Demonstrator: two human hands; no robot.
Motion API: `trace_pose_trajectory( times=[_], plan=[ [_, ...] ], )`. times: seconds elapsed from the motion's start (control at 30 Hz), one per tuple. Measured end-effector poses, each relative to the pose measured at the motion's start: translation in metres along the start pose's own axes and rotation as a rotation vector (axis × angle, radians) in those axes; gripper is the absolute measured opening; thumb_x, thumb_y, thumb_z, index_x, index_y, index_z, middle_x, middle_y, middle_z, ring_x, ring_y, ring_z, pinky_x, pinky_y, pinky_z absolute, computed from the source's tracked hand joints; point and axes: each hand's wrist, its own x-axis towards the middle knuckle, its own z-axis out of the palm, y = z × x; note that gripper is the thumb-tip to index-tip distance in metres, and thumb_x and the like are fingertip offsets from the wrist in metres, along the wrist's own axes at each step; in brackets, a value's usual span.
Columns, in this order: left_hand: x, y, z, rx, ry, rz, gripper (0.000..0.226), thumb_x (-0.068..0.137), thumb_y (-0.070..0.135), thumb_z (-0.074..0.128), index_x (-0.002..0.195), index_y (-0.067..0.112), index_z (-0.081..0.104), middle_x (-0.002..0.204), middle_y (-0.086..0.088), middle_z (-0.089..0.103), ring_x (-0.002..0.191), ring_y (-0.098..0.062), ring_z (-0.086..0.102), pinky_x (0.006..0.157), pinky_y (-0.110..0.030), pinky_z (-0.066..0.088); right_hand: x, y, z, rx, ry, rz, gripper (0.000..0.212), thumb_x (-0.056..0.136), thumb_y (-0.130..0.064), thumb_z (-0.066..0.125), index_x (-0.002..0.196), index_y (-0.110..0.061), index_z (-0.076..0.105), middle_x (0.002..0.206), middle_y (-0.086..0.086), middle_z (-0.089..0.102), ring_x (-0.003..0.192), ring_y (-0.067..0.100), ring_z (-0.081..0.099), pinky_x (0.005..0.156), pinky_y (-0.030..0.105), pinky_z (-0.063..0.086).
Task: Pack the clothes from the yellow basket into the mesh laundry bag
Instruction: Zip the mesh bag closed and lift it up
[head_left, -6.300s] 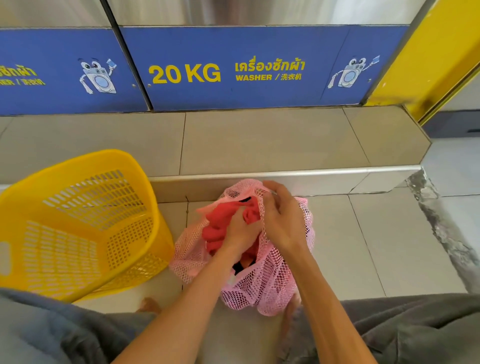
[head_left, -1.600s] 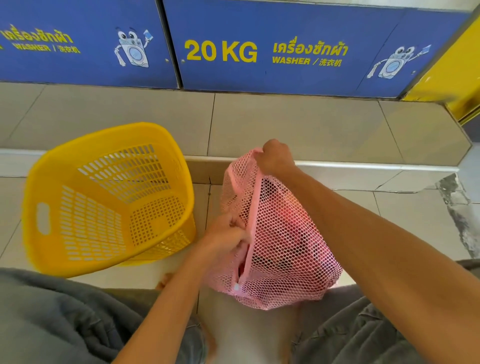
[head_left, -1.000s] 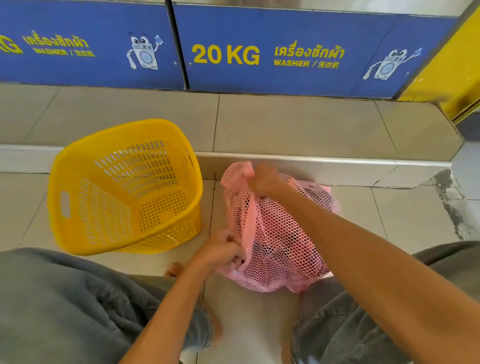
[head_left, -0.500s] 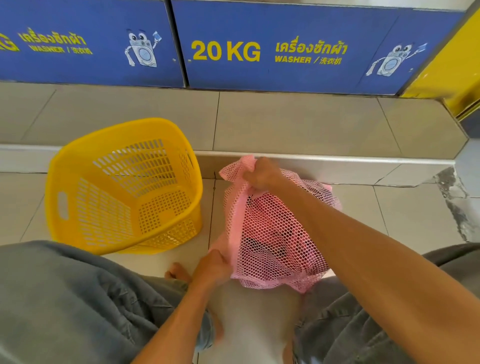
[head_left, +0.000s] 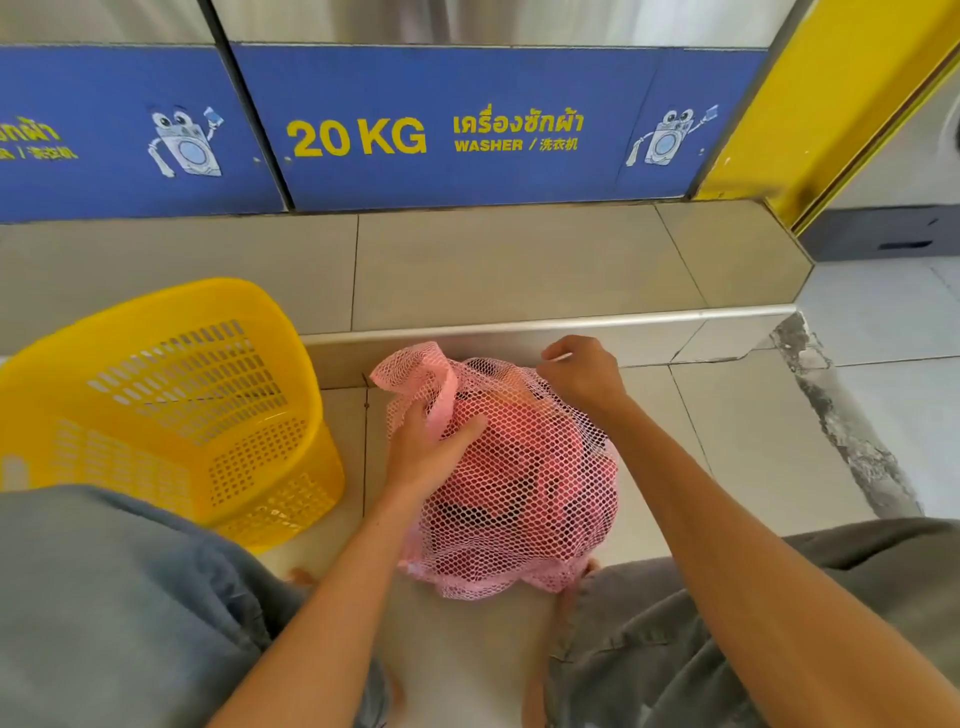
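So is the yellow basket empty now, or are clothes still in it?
Empty. The yellow basket shows only its bare slotted walls and floor; red and dark clothes show through the mesh laundry bag.

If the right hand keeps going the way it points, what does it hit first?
Probably the step's metal-edged riser just beyond the right hand, past the mesh laundry bag; depth is unclear.

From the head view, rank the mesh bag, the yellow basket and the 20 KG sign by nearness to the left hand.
1. Mesh bag: the left hand grips its gathered pink neck, touching.
2. Yellow basket: on the floor to the hand's left, apart from it.
3. 20 KG sign: on the blue washer panel beyond the tiled step, farthest.
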Motion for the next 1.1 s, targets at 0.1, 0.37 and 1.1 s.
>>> trace_pose_trajectory(
  times=[0.1,0.37,1.1],
  plan=[
    [0.007,0.002,0.018,0.080,-0.080,-0.052,0.139,0.042,0.092,0.065,0.154,0.035,0.005,0.163,0.002,0.014,0.146,-0.030,0.023,0.113,-0.061,0.026,0.004,0.059,-0.013,0.000,0.069,0.213,0.047,0.087,-0.017,0.077,0.132,-0.011,0.063,0.137,0.012,0.066,0.119,0.029,0.063,0.097,0.039,0.053],
    [0.036,-0.028,0.036,0.189,-0.078,-0.125,0.132,0.046,0.060,0.084,0.151,0.029,0.010,0.148,-0.004,0.042,0.131,-0.029,0.044,0.110,-0.046,0.035,0.001,0.110,0.024,0.312,-0.310,0.514,0.109,0.070,-0.061,0.087,0.154,-0.009,0.041,0.158,0.017,0.048,0.132,0.036,0.054,0.115,0.053,0.043],
    [0.047,-0.080,-0.023,-0.258,-0.140,-0.378,0.120,0.050,0.066,0.084,0.149,0.034,0.024,0.144,0.000,0.049,0.126,-0.025,0.051,0.106,-0.045,0.039,-0.007,0.097,0.074,0.765,-0.506,0.428,0.098,0.070,-0.071,0.080,0.152,-0.031,0.044,0.140,0.004,0.068,0.123,0.029,0.068,0.110,0.053,0.051]
  ],
)
